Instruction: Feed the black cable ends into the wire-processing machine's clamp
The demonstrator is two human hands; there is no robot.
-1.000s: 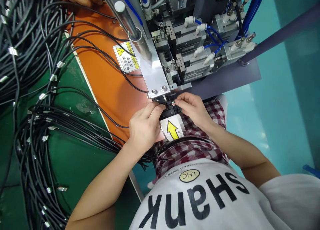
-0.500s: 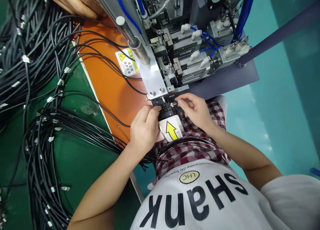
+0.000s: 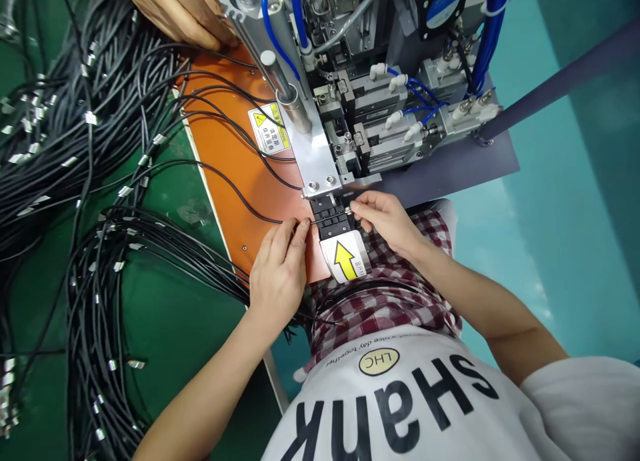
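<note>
A thin black cable (image 3: pixel 240 204) runs across the orange plate and over a grooved black block (image 3: pixel 331 229) at the front of the machine. My left hand (image 3: pixel 280 267) is closed on this cable just left of the block, thumb and forefinger together. On the block's other side my right hand (image 3: pixel 387 222) pinches the cable's stripped end, where a little of the bare wire tip shows at the fingertips. Between the hands the cable lies nearly straight across the block. A white label with a yellow arrow (image 3: pixel 345 259) sits just below the block.
The machine's metal bracket (image 3: pixel 317 161) and pneumatic cylinders (image 3: pixel 385 107) stand right behind the block. Piles of black cables (image 3: pixel 95 261) with silvery tips cover the green mat on the left. Another person's hand (image 3: pixel 175 11) is at the upper left. More cables cross the orange plate (image 3: pixel 225 154).
My left hand has slid left off the black block along the cable, uncovering it. My right fingertips now cover the coloured wires that showed before. The view has shifted slightly.
</note>
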